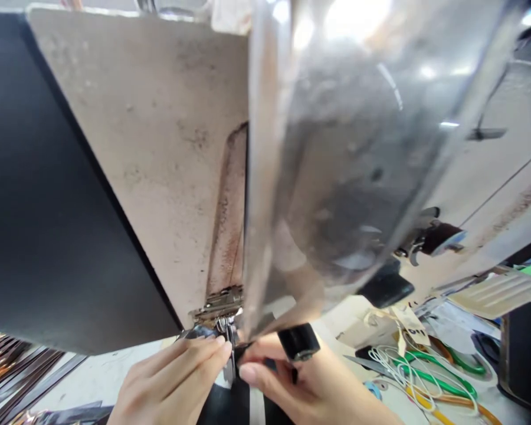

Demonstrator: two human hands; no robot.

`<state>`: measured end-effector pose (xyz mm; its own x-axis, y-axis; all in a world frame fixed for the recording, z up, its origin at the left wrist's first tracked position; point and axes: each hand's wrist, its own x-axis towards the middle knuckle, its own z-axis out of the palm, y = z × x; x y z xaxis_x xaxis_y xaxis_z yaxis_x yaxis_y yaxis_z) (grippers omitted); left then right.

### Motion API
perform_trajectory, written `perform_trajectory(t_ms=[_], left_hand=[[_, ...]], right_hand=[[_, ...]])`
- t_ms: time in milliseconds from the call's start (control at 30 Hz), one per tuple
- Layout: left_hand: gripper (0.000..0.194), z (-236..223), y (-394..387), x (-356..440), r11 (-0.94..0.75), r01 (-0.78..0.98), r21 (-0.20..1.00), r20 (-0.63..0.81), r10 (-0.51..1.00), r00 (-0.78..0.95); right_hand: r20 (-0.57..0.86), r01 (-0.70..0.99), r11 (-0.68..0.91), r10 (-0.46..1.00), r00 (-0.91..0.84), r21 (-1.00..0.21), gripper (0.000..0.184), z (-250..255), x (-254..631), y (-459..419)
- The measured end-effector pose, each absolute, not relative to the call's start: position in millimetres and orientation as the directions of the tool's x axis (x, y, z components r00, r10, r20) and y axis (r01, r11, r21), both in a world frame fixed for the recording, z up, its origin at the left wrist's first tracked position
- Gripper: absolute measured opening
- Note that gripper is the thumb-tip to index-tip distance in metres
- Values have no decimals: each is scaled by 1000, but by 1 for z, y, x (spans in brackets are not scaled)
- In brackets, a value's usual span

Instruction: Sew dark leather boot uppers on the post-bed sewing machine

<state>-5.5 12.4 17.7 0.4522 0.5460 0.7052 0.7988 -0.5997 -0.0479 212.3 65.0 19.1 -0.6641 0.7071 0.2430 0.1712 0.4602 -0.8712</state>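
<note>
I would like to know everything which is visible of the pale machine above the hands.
The pale machine looks like painted metal, scuffed and dark-speckled. A long, reddish-brown stained recess ends below in small metal parts. A clear shield stands before some of its front. The left hand and right hand are close to those parts; whether they touch is unclear.

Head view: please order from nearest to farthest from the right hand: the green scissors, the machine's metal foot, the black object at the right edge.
1. Metal foot: just left of the right hand.
2. Green scissors: on the table, to the right.
3. Black object: farthest right, at the edge.
</note>
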Motion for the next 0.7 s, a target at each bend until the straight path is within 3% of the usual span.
perform_trajectory(t_ms=[67, 200, 267, 433, 700], left_hand=[[24, 12, 13, -9, -608, 793, -18, 725, 538, 429], [28, 3, 8, -16, -591, 805, 57, 685, 610, 400], [29, 5, 7, -18, -589, 806, 57, 647, 636, 420], [25, 18, 11, -15, -579, 808, 112, 620, 676, 398], [19, 31, 16, 0, -498, 749, 436, 631, 763, 141]], right_hand=[[225, 131, 389, 740, -633, -912, 33, 18, 200, 65], [-37, 51, -12, 853, -520, -999, 33, 6, 184, 55], [-92, -15, -112, 878, -470, -994, 30, 0, 181, 51], [11, -70, -14, 941, -337, -997, 31, -6, 179, 46], [303, 8, 315, 919, -253, -949, 20, -4, 177, 47]])
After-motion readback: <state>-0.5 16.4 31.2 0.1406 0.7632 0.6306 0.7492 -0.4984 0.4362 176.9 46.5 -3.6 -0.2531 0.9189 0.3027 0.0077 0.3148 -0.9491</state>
